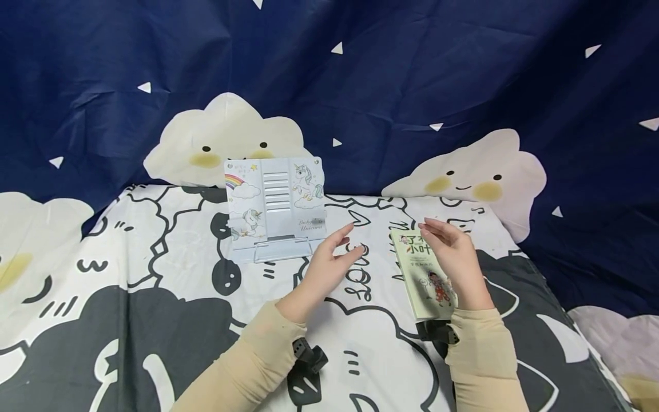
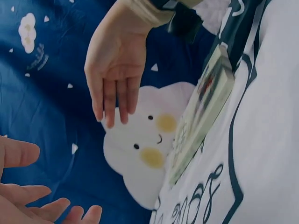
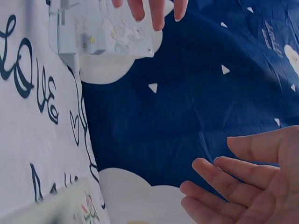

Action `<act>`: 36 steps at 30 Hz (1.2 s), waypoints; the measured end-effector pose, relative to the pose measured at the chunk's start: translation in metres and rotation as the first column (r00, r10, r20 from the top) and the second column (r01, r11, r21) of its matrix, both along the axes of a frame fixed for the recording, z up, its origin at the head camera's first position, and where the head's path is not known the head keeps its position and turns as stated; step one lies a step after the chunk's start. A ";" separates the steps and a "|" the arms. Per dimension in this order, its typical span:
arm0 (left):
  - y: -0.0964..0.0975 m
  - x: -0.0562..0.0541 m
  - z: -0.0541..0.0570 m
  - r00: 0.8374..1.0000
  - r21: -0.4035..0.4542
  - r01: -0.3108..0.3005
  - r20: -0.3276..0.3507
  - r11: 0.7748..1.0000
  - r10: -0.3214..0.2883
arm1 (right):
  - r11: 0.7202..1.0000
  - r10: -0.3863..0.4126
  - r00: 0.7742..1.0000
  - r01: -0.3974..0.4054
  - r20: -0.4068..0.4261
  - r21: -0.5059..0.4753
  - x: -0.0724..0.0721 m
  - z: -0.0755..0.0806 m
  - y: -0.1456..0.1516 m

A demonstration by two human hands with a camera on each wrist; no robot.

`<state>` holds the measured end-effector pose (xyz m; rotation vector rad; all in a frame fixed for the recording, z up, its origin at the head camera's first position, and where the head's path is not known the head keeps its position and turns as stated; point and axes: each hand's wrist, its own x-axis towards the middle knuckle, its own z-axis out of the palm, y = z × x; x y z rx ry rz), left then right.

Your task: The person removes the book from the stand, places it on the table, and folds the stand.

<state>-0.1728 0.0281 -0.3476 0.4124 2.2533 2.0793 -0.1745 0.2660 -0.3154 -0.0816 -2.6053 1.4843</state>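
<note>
A white book stand (image 1: 278, 223) with unicorn and rainbow prints stands tilted up at the back left of the cloth, a wire holder at its foot. My left hand (image 1: 332, 263) is just right of the stand, fingers loosely bent and holding nothing. Over the right part of a pale green book (image 1: 419, 280) hovers my right hand (image 1: 455, 257). In the left wrist view a gap shows between that hand and the book (image 2: 205, 107), which lies flat, cover up. The right wrist view shows my right hand (image 3: 252, 186) with spread, relaxed fingers.
A white cloth (image 1: 355, 320) with black cartoon drawings and lettering covers the surface. Behind it hangs a dark blue curtain (image 1: 381, 86) with clouds and small white triangles. Each wrist wears a black camera mount, such as the left one (image 1: 309, 355).
</note>
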 end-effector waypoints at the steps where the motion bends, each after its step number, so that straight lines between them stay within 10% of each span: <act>1: -0.004 0.000 0.000 1.000 0.000 -0.010 0.007 1.000 0.010 | 1.000 0.006 1.000 -0.006 -0.002 -0.001 0.000 0.000 -0.002; 36: -0.086 -0.032 -0.001 0.954 0.097 -0.280 0.142 0.955 0.265 | 0.991 0.119 0.991 -0.115 0.065 -0.065 -0.011 -0.025 -0.039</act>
